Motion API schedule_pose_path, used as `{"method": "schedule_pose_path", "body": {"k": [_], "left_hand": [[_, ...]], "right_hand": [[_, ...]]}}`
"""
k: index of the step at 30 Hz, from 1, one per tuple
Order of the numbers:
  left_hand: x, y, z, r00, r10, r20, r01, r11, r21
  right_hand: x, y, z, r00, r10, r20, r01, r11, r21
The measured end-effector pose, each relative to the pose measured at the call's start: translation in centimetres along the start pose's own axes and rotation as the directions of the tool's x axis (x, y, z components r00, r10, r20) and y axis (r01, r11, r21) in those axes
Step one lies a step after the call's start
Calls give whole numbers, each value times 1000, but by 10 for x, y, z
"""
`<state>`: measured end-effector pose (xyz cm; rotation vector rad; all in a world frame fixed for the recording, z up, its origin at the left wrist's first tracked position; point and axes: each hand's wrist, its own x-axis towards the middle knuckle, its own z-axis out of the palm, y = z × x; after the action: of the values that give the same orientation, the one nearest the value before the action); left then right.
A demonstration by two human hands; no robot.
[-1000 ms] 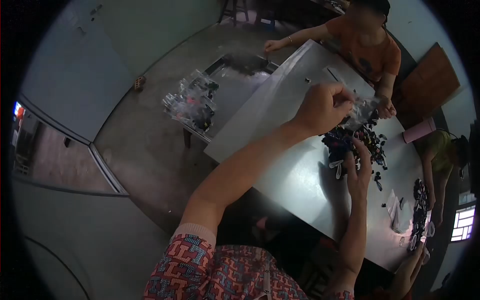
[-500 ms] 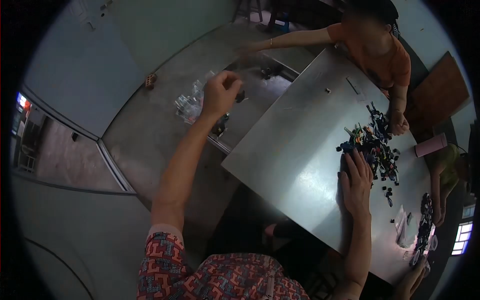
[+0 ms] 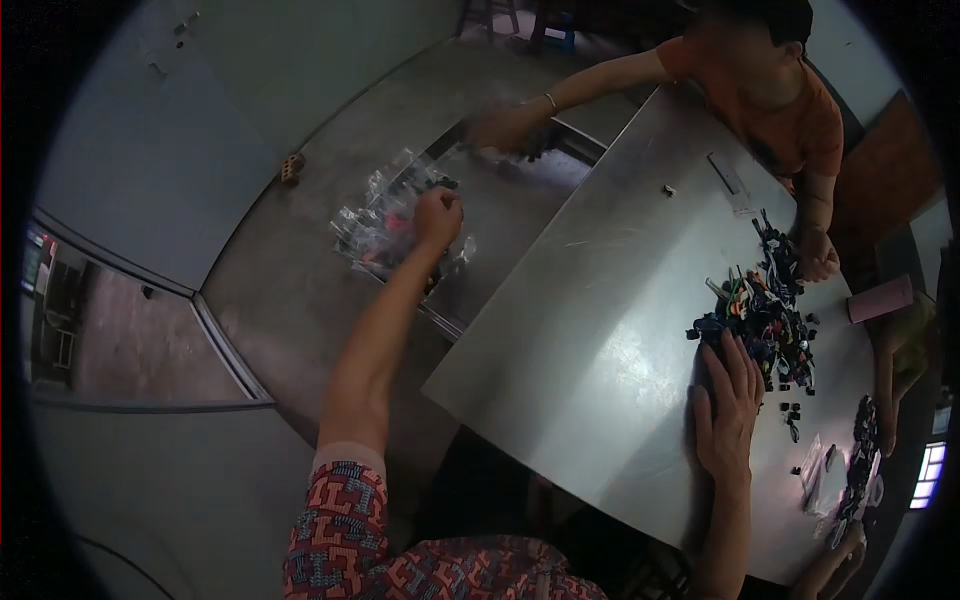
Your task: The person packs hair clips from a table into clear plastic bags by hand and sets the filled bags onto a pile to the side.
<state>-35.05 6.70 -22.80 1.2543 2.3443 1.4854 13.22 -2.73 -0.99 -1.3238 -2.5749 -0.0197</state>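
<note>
Shiny table (image 3: pixel 560 330): dark jumbled pieces (image 3: pixel 775 325) (some orange).

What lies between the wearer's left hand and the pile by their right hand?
Head view: between the left hand and the pile, mostly bare low table, then bare big table.

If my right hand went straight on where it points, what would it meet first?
Your right hand would probably meet the pile of small, mostly dark pieces on the table; whether they touch is unclear.

Here's my shirt (image 3: pixel 480 565), coral-red and grey-blue interlocking blocks, and my short left sleeve (image 3: pixel 338 510) finishing in a plain pinkish band (image 3: pixel 348 457)!
</note>
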Motion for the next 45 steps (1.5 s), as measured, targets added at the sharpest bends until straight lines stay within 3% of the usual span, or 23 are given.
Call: {"method": "schedule_pose_path", "body": {"k": [4,10,18,21,26,31,35,38,40,45], "left_hand": [[17,-16,19,999,30,-31,-29,998,51],[25,-23,15,999,43,32,-50,959,280],[20,2,-17,938,309,-159,-220,882,416],[12,24,-27,910,385,-152,-315,883,347],[-5,106,-50,930,365,-53,-360,929,88],[-31,199,-78,859,510,49,-484,839,-248],[-65,245,-78,797,581,163,-524,801,-290],[-96,266,-62,698,650,301,-541,754,-372],[-116,284,-54,594,603,532,-531,791,-304],[-148,297,1,511,617,599,-592,758,-275]], "right_hand": [[2,-3,-2,999,16,28,-15,1000,-9],[4,-2,-3,999,19,49,-19,1000,-4],[4,-2,-2,999,20,39,-21,1000,11],[4,-4,-4,1000,17,9,-18,999,32],[-2,1,0,997,-18,-81,21,999,37],[-8,7,4,989,-35,-143,47,995,87],[-10,15,12,974,-42,-222,60,996,73],[-11,30,15,967,-18,-255,30,998,46],[-13,41,12,956,-26,-294,36,999,28],[-18,65,13,919,80,-386,-45,994,100]]}}
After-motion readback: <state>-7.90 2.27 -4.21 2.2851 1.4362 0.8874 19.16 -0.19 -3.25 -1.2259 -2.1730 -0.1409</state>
